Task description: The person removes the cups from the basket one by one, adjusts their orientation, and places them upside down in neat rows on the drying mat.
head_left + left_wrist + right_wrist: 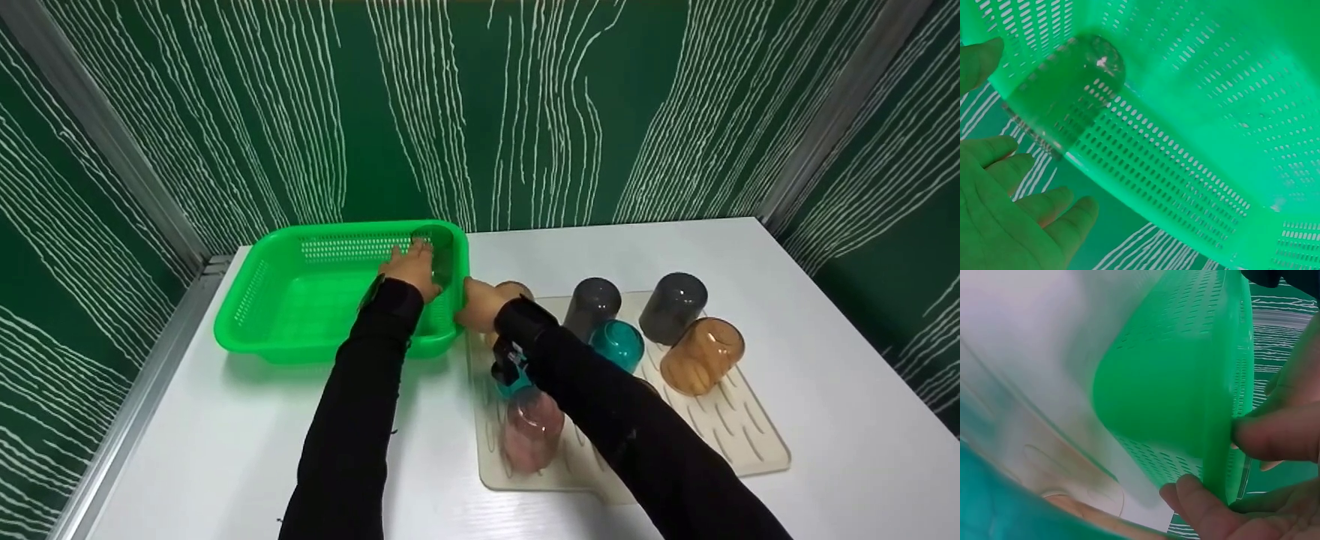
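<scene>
A green perforated plastic basket (300,307) stands at the back left of the table. In its far right corner leans a transparent dark grey cup (1078,90), its rim at the basket's edge and its rounded base inside. Over that corner is my left hand (409,270), close to the cup, with the fingers extended and spread around nothing. My right hand (480,304) grips the basket's right rim. The right wrist view shows the thumb over the rim and fingertips (1190,492) against the outer wall.
Right of the basket lies a beige drying mat (727,427). On it stand two dark grey cups (675,307), a pink cup (532,431), teal cups (619,345) and orange cups (705,356). My right forearm passes over some of them. A green patterned wall (540,112) rises behind the table.
</scene>
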Motion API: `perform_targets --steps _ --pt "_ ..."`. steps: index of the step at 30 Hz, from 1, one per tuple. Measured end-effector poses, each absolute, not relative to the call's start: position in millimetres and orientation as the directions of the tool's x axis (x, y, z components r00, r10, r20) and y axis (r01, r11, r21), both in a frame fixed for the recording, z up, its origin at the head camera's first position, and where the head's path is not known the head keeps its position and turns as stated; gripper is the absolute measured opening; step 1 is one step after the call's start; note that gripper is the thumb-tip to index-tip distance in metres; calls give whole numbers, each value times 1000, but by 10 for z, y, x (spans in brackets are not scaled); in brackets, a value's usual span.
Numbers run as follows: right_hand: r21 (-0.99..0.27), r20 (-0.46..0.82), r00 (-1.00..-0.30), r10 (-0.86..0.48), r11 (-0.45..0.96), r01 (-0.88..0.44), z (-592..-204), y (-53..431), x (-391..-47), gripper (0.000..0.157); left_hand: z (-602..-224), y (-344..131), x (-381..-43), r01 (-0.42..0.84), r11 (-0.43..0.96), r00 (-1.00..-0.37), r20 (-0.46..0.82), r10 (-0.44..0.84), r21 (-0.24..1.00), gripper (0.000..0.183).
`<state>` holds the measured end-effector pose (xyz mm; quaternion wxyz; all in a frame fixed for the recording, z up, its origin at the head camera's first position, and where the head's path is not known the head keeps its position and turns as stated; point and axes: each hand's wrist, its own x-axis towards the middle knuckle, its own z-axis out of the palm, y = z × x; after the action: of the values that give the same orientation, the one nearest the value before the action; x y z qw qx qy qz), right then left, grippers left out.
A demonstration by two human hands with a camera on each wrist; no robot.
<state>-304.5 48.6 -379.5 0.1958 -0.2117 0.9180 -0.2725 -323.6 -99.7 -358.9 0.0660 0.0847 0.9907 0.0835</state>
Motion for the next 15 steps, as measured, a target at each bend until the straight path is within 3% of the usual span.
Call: perform_targets --steps 4,9,12,15 --pt "-565 -258 -851 -458 786 -252 -3775 493 -3039 44 -3665 -956 -3345 163 974 -977 -115 182 160 73" --pt "-519 -236 -851 -468 802 -297 -3783 482 -3033 30 -3700 -920 -3419 156 976 -975 -135 176 152 69" --pt "-510 -220 -853 -474 801 -313 -3783 480 -3037 23 -3623 -899 -3357 166 975 -974 -129 185 150 60" --pt "-480 -219 -868 -446 824 -302 -3768 493 -3044 28 -3627 -884 -3383 189 976 -975 -97 200 110 42"
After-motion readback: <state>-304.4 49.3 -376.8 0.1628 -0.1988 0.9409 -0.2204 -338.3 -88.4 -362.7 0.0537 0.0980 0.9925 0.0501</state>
